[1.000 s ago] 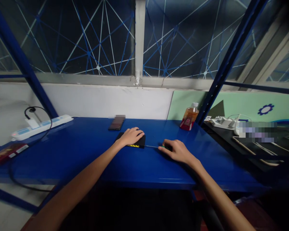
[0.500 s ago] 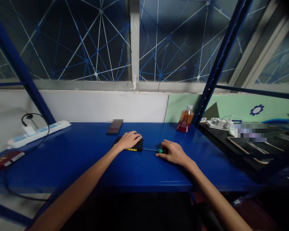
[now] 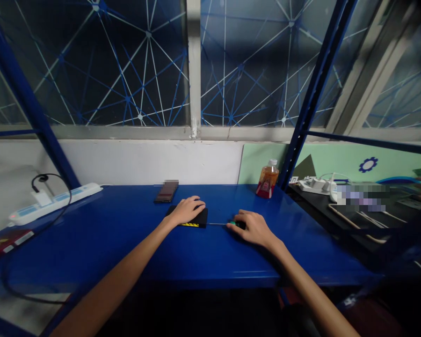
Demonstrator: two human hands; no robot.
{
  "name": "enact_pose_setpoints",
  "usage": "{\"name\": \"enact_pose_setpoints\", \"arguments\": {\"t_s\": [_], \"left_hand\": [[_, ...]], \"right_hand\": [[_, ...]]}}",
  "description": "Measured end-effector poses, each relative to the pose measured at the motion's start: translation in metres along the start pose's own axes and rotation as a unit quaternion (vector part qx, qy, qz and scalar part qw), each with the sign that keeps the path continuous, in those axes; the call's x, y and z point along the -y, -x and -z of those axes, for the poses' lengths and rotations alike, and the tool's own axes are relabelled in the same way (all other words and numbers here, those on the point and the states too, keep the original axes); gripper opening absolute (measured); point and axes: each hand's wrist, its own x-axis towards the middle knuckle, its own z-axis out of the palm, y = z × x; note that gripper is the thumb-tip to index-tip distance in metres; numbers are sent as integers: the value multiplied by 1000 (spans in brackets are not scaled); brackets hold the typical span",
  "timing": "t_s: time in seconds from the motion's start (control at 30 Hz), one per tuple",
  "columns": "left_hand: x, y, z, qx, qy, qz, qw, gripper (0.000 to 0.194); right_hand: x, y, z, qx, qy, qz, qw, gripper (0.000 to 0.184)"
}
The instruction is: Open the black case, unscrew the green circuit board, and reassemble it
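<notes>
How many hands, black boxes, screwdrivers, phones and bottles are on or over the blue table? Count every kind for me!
Hands: 2 (left hand, right hand)
Black box: 1
Screwdriver: 1
Phone: 1
Bottle: 1
Total: 6

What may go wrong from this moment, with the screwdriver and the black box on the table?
The screwdriver in the right hand points at the right side of the black box; its tip might slip and scratch the box. The left hand rests on top of the box, so a sideways push could slide it along the glossy blue table.
</notes>
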Motion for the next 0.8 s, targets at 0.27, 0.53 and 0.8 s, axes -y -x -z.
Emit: {"name": "enact_pose_setpoints", "arguments": {"t_s": [0.27, 0.53, 0.8], "left_hand": [[-23, 6, 15, -46, 88, -90, 991, 34], [-36, 5, 10, -96, 91, -102, 986, 27], [-47, -5, -1, -39, 27, -64, 997, 39]], "right_hand": [[-3, -2, 1, -44, 20, -67, 997, 43], [-2, -3, 0, -85, 11, -108, 990, 44], [-10, -4, 2, -153, 7, -212, 965, 48]]}}
